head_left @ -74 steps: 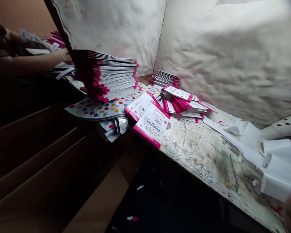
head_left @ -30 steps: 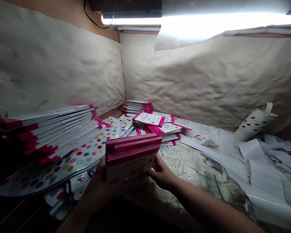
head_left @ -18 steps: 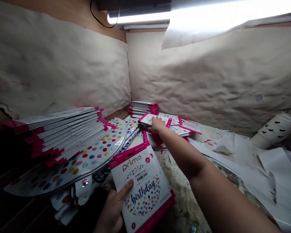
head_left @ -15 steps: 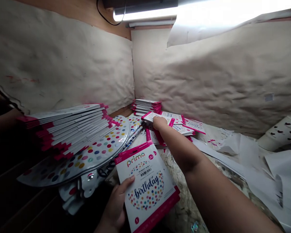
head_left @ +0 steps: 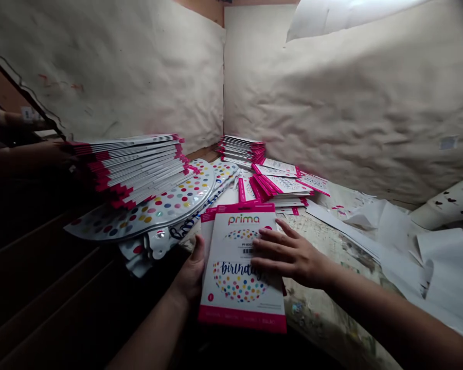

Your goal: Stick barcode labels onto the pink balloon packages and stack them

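Note:
A white and pink balloon packet (head_left: 235,288), printed with "prima", "birthday" and coloured dots, faces me at the front middle. Behind it, the pink top edges of other packets (head_left: 207,218) stick out to the left. My left hand (head_left: 191,272) is closed on the left side of this bundle, thumb at the front edge and fingers hidden behind. Across the front packet's right half lies my right hand (head_left: 289,254), its fingers stretched out and spread; its thumb is hidden. Beyond the hands sits a loose pile of similar packets (head_left: 283,185).
A tall packet stack (head_left: 146,169) rests on dotted foil balloons (head_left: 170,210) at left. Another stack (head_left: 242,149) stands in the corner. White paper strips (head_left: 401,246) and a heart-patterned white roll (head_left: 451,203) lie right. At the far left, another person's arm (head_left: 27,159) shows dimly.
My right hand has come back from the far pile to the packets at my left hand, and a packet now lies squarely on the front. The view has tilted down.

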`<state>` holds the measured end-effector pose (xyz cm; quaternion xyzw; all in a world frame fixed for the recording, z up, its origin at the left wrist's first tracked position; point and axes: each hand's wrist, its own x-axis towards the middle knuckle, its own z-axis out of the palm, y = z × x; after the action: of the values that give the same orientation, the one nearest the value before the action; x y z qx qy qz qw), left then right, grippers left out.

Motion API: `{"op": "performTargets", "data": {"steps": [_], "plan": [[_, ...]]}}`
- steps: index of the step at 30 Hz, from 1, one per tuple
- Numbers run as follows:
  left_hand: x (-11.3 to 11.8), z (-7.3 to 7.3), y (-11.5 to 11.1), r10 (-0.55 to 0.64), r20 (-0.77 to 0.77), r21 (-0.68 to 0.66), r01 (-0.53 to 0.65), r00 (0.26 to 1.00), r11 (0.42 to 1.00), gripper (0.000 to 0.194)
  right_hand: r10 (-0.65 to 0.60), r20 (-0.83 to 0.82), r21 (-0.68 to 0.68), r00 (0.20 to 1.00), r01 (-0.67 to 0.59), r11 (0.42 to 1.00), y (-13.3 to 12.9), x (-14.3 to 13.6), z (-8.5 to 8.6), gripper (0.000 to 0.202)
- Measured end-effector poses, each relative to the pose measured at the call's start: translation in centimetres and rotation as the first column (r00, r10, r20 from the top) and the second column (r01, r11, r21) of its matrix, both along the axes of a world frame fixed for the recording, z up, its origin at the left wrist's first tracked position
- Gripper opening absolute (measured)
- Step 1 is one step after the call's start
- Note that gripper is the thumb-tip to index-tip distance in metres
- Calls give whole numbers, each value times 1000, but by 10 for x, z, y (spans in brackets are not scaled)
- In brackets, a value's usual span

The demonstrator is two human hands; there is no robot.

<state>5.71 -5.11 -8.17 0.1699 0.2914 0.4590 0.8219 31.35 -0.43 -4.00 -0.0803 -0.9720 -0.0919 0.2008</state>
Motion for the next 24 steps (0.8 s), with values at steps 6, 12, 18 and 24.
{"op": "performTargets", "data": {"steps": [6, 12, 18, 24], "plan": [[11, 9, -13, 213, -208, 274, -152, 955, 950, 71, -258, -243, -351, 935, 164, 922, -8, 3, -12, 45], [14, 15, -7, 439, -319, 572, -199, 840, 796, 57, -558, -387, -922, 734, -297, 248, -8, -3, -6, 68], [21, 20, -1, 541, -400, 736, -92, 740, 671, 73, -628, -502, -854, 594, -457, 250, -20, -14, -29, 52], [41, 21, -8, 517, -195, 824, -147, 833, 548, 111, -667, -502, -849, 551, -462, 256, -26, -19, -45, 84]]}}
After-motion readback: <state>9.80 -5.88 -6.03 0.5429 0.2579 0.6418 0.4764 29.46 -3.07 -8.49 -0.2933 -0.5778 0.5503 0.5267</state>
